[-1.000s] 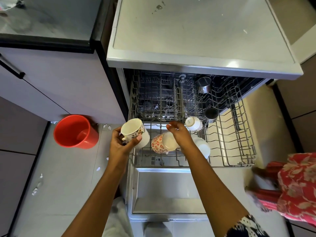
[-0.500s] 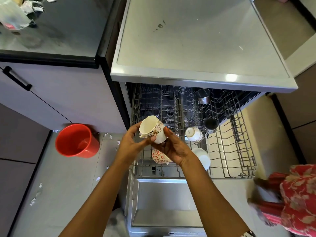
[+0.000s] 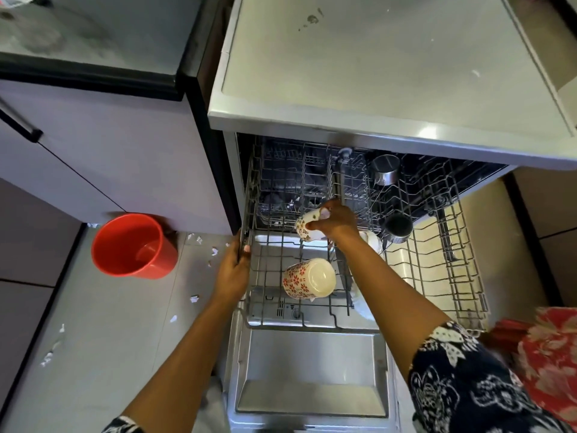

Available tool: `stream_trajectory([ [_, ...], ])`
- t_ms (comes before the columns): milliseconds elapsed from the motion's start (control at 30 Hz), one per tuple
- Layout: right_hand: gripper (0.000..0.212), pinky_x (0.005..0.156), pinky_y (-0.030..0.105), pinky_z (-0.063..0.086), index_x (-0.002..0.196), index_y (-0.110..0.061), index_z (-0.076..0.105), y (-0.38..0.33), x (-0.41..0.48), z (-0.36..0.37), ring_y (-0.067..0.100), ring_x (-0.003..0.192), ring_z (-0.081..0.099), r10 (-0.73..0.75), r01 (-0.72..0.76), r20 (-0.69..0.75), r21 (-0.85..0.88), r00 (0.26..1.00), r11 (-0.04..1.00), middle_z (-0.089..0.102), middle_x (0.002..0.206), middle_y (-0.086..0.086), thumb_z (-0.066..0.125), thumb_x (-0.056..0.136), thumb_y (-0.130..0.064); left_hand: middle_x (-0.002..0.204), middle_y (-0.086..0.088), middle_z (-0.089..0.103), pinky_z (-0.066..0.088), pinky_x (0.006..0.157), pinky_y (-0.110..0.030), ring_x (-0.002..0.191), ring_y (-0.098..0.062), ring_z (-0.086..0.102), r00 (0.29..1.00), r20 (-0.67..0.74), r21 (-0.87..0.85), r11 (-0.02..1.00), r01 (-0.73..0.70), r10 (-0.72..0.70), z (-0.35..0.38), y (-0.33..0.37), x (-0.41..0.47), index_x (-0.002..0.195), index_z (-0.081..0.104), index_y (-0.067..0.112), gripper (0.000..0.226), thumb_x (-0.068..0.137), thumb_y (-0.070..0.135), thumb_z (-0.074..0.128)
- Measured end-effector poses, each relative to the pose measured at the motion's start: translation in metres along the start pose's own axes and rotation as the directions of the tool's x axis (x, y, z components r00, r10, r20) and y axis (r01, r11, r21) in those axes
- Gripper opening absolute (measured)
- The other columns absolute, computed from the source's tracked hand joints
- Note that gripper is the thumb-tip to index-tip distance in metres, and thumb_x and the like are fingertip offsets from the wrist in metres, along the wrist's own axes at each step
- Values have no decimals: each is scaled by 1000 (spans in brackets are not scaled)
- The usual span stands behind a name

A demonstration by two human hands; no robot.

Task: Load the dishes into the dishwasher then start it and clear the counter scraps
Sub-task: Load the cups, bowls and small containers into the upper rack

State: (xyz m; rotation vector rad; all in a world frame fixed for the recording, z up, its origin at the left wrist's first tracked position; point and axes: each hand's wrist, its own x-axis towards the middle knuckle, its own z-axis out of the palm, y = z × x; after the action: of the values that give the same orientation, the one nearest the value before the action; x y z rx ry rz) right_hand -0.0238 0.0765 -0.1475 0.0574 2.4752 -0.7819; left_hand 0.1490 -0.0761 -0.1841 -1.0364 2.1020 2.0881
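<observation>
The dishwasher's upper wire rack [image 3: 437,276] is pulled out over the open door [image 3: 312,370]. My right hand [image 3: 335,221] grips a white cup with a brown floral pattern [image 3: 307,226], tipped mouth-down over the rack's left-middle rows. My left hand [image 3: 232,270] holds the rack's left rim, fingers curled round the wire. A red-flowered mug [image 3: 309,278] lies upside down in the rack's front left. Two steel cups [image 3: 385,170] [image 3: 398,228] sit further back. A white cup [image 3: 371,240] is mostly hidden behind my right wrist.
A red bucket [image 3: 134,245] stands on the floor left of the dishwasher, with white scraps [image 3: 194,298] scattered around it. The grey dishwasher top [image 3: 374,73] overhangs the rack. A dark counter [image 3: 87,35] lies at upper left. Red floral cloth [image 3: 549,354] is at right.
The floral cup passed from my left hand to my right, which moved it back and down over the rack. My left hand dropped to the rack's left rim.
</observation>
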Motion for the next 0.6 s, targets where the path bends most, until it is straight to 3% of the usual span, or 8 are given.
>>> stream_trajectory([
  [200, 62, 87, 30, 44, 123, -14, 48, 1, 4, 19, 32, 113, 53, -86, 79, -35, -168, 996, 983, 49, 126, 13, 80, 71, -24, 149, 0, 38, 33, 109, -54, 137, -22, 35, 999, 26, -13, 999, -41, 42, -2, -7, 2, 144, 29, 41, 52, 94, 47, 40],
  [367, 59, 77, 24, 41, 120, -14, 51, 4, 7, 31, 29, 108, 57, -114, 104, -29, -225, 993, 969, 56, 120, 11, 79, 70, -26, 149, 4, 38, 34, 110, -52, 137, -19, 36, 996, 33, -38, 996, -77, 78, -3, -11, 3, 142, 29, 45, 47, 96, 46, 41],
  [600, 69, 90, 33, 45, 127, -13, 48, 2, 14, 36, 33, 115, 52, -104, 106, 20, -258, 994, 960, 53, 126, 12, 81, 69, -30, 142, 0, 47, 35, 110, -50, 133, -19, 42, 999, 11, -83, 995, -49, 50, -1, -12, 4, 143, 35, 33, 45, 99, 34, 41],
])
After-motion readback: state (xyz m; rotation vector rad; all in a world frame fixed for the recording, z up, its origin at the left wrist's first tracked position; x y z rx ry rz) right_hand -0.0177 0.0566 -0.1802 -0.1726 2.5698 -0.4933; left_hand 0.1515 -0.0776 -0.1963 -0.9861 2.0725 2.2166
